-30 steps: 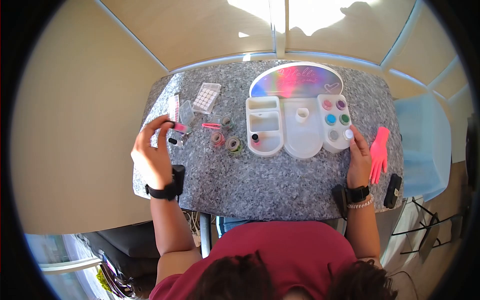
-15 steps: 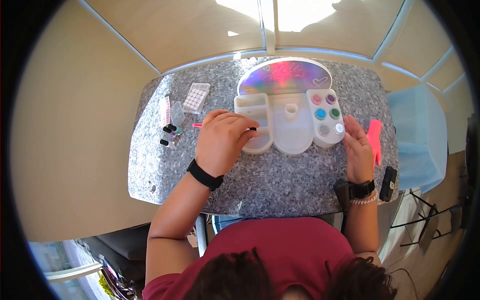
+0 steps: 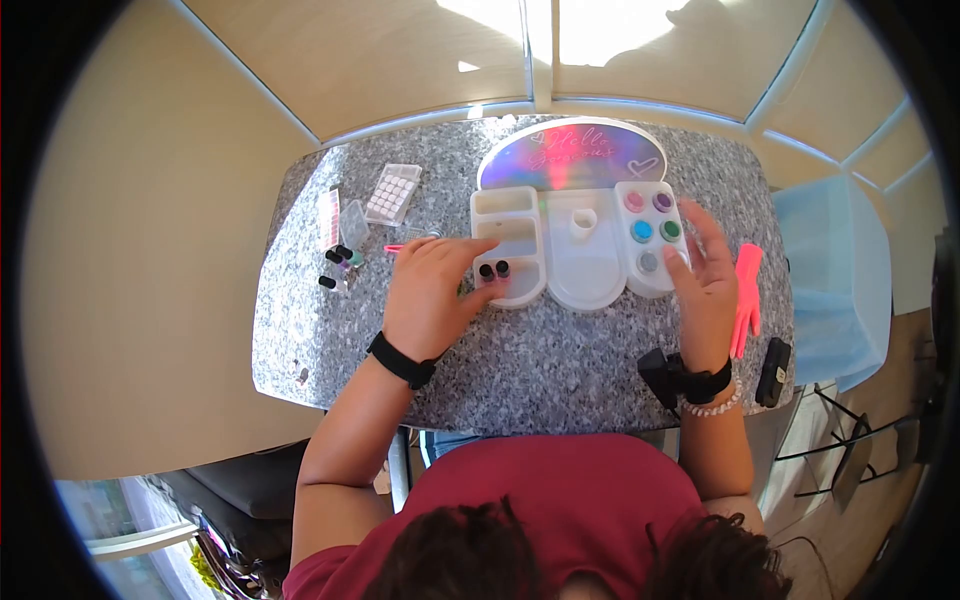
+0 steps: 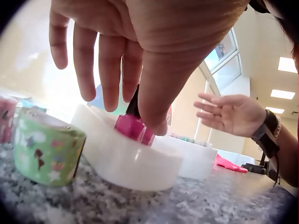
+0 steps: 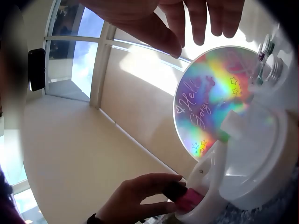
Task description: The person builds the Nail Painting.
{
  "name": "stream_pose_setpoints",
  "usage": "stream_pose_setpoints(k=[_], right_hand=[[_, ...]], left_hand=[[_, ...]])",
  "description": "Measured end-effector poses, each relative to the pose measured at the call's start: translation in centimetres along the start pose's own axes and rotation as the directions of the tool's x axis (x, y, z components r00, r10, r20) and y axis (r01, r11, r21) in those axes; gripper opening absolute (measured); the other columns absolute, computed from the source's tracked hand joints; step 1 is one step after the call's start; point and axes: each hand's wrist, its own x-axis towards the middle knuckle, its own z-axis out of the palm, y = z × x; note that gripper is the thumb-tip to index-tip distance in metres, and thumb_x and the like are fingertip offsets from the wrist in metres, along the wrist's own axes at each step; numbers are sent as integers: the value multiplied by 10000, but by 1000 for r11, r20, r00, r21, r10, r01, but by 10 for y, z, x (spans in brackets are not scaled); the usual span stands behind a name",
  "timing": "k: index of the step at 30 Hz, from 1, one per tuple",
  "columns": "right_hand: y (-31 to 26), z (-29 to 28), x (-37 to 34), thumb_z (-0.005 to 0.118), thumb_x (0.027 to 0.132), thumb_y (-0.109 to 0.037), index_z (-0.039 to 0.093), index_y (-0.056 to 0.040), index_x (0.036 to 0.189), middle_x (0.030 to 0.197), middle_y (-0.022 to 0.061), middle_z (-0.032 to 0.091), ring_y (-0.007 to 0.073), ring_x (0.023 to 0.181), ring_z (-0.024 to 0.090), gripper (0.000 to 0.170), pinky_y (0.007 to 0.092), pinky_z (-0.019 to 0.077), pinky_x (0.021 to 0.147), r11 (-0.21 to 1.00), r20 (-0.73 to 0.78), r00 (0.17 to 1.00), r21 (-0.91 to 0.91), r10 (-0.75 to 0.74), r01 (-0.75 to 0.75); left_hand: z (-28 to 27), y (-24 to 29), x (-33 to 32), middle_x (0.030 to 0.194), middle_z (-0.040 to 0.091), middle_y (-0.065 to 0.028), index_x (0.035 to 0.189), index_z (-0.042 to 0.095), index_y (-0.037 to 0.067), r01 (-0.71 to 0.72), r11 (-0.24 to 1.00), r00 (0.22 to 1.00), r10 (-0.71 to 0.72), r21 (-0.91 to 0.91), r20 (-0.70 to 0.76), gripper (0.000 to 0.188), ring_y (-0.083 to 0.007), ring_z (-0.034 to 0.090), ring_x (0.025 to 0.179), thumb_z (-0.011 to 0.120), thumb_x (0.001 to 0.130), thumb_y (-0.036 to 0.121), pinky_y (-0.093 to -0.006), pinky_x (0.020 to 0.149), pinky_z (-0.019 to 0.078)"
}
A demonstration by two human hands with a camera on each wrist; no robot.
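Observation:
Two pink polish bottles with black caps (image 3: 487, 271) stand side by side in the lower left compartment of a white organizer (image 3: 587, 291). My left hand (image 3: 425, 298) is around them, thumb and index finger spread apart; in the left wrist view the thumb overlaps a pink bottle (image 4: 129, 127). From the right wrist view, a dark cap (image 5: 174, 191) shows between those two fingers. Beside the organizer's right section, my right hand (image 3: 708, 300) hovers with spread fingers, holding nothing. Its thumb is near the colored pots (image 3: 642, 231) and hides the front right corner.
Several bottles (image 3: 345, 255), a clear case of white pieces (image 3: 393, 194) and a pink tool (image 3: 393, 248) lie at the left. A green patterned roll (image 4: 46, 149) stands beside the organizer. Right of my right hand are a pink hand model (image 3: 746, 300) and a black object (image 3: 774, 372).
My left hand carried a pink bottle from the left side into the lower left compartment, and its fingers have parted from it. My right hand left the white pot, its fingers spreading.

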Motion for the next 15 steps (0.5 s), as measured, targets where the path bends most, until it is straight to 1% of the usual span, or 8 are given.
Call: stream_pose_setpoints(k=[1, 2, 3, 5, 6, 8, 11, 15], right_hand=[[-9, 10, 0, 711, 993, -13, 619, -9, 1498, 1534, 131, 644, 239, 1427, 587, 513, 406, 453, 1202, 1000, 1, 1000, 0, 1, -1], [-21, 23, 0, 739, 974, -35, 649, -21, 1449, 1475, 131, 676, 256, 1387, 615, 484, 400, 484, 1161, 987, 193, 981, -161, 15, 16], [-28, 36, -2, 768, 954, -57, 679, -32, 1401, 1417, 131, 707, 273, 1347, 644, 456, 394, 516, 1121, 949, 373, 926, -310, 60, 64], [-18, 62, -2, 794, 913, -73, 719, -58, 1311, 1280, 140, 733, 339, 1232, 678, 406, 406, 564, 1034, 891, 605, 796, -371, 19, 261], [-9, 73, -4, 794, 913, -73, 719, -58, 1311, 1280, 140, 733, 339, 1232, 678, 406, 406, 564, 1034, 891, 605, 796, -371, 18, 263], [9, 92, -8, 789, 897, -90, 719, -59, 1207, 1184, 134, 731, 372, 1149, 682, 320, 434, 584, 967, 751, 636, 763, -450, -111, 484], [12, 110, -5, 772, 910, -120, 706, -70, 1125, 1118, 113, 735, 365, 1089, 685, 230, 477, 589, 893, 699, 608, 793, -546, -49, 462], [12, 121, -2, 763, 926, -153, 696, -74, 1102, 1097, 109, 740, 359, 1069, 687, 203, 485, 588, 858, 667, 619, 785, -583, -4, 464]], left_hand=[[2, -6, -4, 1115, 810, -78, 1271, 785, 163, 19, 999, 1000, -20, 27, 18, 458, -297, 739, 1098, 905, 831, 206, -486, 1074, 490], [5, -9, -8, 1114, 811, -77, 1253, 790, 159, 39, 998, 998, -41, 54, 37, 453, -299, 740, 1095, 914, 819, 196, -488, 1060, 493], [7, -11, -10, 1114, 811, -77, 1253, 790, 159, 41, 998, 998, -43, 54, 40, 453, -299, 740, 1095, 914, 819, 196, -488, 1060, 493], [10, -15, -9, 1100, 810, -70, 1230, 795, 164, 14, 999, 1000, -16, 51, 25, 419, -294, 743, 1076, 906, 827, 184, -476, 1041, 492], [10, -16, -8, 1100, 810, -70, 1230, 795, 164, 14, 999, 1000, -15, 51, 24, 419, -294, 743, 1076, 906, 827, 184, -476, 1041, 492], [9, -16, -6, 1083, 808, -57, 1213, 802, 172, -7, 999, 998, 4, 52, 56, 390, -280, 747, 1063, 895, 835, 185, -474, 1074, 480], [12, -17, -8, 1068, 806, -43, 1228, 794, 178, 16, 997, 998, -21, 73, 64, 387, -266, 750, 1053, 879, 850, 183, -483, 1108, 463], [13, -15, -8, 1089, 802, -55, 1260, 782, 171, 45, 996, 996, -51, 75, 77, 405, -268, 751, 1066, 868, 865, 193, -523, 1147, 439]])
